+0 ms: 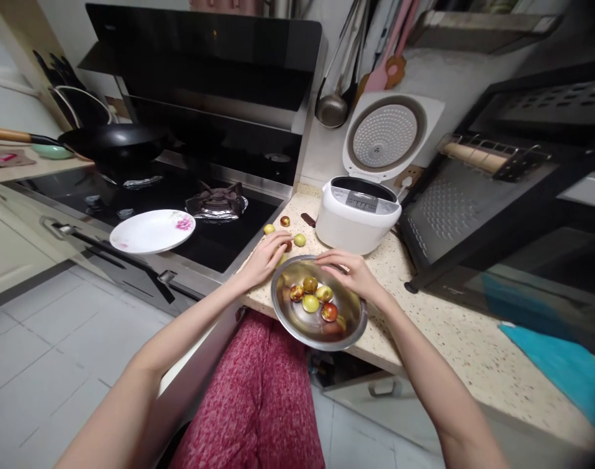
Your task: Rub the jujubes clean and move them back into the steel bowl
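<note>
steel bowl [297,326] | counter edge | small fruits [311,302] inside | three fruits [300,240] loose behind

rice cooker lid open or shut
Open: the rice cooker has its lid swung up, showing the perforated inner plate and the dark pot opening.

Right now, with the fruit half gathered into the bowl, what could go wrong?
The steel bowl overhangs the counter edge, so a nudge from the right hand on its rim could tip it. Loose fruit beside the left hand lies near the stove edge and may roll off. The plate also juts past the stove front.
</note>
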`<move>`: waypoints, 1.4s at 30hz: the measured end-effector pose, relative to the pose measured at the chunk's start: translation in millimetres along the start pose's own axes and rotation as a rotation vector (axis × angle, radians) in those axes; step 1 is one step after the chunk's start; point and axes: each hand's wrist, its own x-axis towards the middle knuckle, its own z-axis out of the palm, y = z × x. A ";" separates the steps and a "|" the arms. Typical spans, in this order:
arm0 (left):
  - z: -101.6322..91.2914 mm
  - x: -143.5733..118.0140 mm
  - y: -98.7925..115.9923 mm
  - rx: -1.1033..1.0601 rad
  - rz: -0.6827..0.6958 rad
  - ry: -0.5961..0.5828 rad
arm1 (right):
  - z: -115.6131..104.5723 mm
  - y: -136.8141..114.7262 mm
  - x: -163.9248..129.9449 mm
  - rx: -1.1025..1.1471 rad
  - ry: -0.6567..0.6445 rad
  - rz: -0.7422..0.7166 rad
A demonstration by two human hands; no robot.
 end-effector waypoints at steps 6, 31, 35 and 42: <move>2.0 -10.2 -6.4 0.055 0.034 -0.068 | -1.8 32.0 18.3 -0.070 0.076 0.106; -3.3 -11.6 -1.5 -0.078 0.126 -0.073 | 16.6 77.0 58.2 -0.300 0.025 -0.039; -8.1 -14.7 1.8 -0.096 0.200 -0.120 | 0.3 41.9 38.1 -0.270 0.095 -0.053; -9.6 -17.7 3.1 -0.084 0.314 -0.237 | 2.8 -15.6 0.1 -0.152 0.071 -0.013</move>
